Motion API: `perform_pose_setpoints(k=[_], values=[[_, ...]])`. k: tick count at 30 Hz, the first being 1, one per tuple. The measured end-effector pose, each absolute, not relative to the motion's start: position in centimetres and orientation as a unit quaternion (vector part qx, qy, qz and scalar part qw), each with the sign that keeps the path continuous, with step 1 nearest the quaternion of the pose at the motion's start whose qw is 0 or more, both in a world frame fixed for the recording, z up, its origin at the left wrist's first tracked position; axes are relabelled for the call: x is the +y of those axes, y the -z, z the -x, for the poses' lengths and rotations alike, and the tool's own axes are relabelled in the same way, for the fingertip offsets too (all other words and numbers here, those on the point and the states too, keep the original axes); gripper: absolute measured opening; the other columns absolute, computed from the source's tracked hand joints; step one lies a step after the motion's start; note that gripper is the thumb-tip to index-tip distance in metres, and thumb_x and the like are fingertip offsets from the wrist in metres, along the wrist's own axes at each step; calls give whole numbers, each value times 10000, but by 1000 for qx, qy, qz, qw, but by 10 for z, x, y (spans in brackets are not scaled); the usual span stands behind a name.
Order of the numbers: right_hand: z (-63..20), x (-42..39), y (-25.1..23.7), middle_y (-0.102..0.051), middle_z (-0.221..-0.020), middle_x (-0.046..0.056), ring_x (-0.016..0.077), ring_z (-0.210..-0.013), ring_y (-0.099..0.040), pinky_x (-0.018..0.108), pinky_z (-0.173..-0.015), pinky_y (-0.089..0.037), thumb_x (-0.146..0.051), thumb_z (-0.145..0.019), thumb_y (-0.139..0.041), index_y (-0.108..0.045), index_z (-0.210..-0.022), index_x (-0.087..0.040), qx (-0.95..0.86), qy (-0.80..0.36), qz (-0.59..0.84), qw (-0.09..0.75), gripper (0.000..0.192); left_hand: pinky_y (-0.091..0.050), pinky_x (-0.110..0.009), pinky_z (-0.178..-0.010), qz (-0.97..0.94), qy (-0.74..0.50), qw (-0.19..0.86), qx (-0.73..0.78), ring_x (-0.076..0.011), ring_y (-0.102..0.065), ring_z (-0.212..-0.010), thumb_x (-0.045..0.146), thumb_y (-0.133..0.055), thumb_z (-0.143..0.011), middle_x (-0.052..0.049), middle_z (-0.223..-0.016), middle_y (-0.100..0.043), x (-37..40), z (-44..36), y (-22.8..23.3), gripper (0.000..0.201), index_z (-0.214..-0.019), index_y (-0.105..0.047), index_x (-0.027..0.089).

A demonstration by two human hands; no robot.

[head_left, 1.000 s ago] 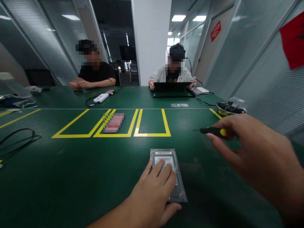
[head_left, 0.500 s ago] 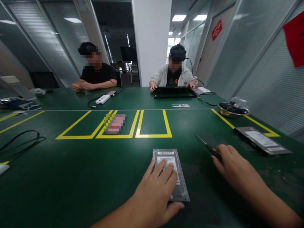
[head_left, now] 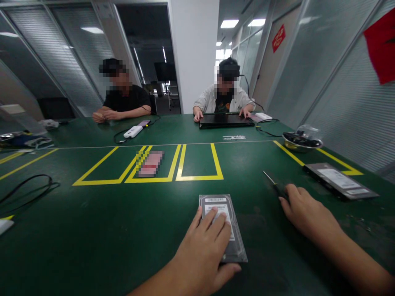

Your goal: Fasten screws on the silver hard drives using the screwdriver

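A hard drive with white labels lies on the green table in front of me. My left hand rests over it, fingers spread and lying on the label, the thumb near its lower edge. To the right, my right hand is closed around the dark handle of a screwdriver, whose thin metal shaft points up and left, away from the drive. Most of the handle is hidden by my fingers. A second hard drive lies farther right, beyond my right hand.
Small screws lie scattered at the right. A metal bowl with dark items stands behind the second drive. Yellow tape marks areas on the table, one holding a blurred pink object. Two people sit opposite, one handling a black panel.
My right hand has shifted slightly right with the screwdriver, its tip moving right and up. My left hand stays on the drive. The person opposite has tilted the black panel lower.
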State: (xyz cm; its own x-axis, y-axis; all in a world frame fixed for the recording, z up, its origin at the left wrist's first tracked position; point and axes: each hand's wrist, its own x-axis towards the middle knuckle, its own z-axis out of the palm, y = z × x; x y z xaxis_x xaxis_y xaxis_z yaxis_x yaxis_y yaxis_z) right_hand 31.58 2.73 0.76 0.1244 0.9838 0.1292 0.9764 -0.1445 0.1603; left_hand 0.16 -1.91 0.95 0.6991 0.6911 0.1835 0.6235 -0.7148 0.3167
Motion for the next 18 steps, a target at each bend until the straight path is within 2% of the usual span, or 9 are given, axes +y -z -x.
perform_pose_setpoints(k=[4, 9, 14, 18], values=[[-320, 24, -13, -561, -926, 92, 269, -758, -656, 309, -505, -378, -367, -1002, -320, -446, -995, -183, 646, -96, -756, 40, 223, -204, -642, -1183, -912, -164, 118, 358, -356, -349, -1417, 595, -557, -890, -91, -1492, -475, -19, -1, -7, 674, -1415, -445, 188], [-333, 12, -22, -584, -953, 109, 306, -807, -661, 352, -518, -398, -432, -976, -374, -527, -1019, -198, 641, -64, -763, 58, 283, -229, -649, -1171, -912, -164, 115, 359, -362, -355, -1412, 590, -576, -880, -102, -1492, -475, -19, -2, -7, 698, -1421, -440, 171], [-363, -2, -13, -621, -1061, 161, 293, -873, -663, 393, -638, -472, -425, -947, -436, -605, -1122, -190, 638, -24, -769, 40, 338, -224, -650, -1172, -911, -165, 119, 359, -361, -358, -1411, 581, -597, -868, -101, -1483, -487, -17, -3, -8, 692, -1411, -454, 176], [-405, -8, 8, -651, -1049, 173, 304, -868, -637, 428, -768, -481, -403, -900, -482, -662, -1052, -174, 644, -109, -757, -7, 329, -216, -650, -1175, -911, -167, 124, 356, -360, -353, -1415, 574, -605, -865, -95, -1489, -480, -17, -3, -8, 690, -1415, -451, 187]])
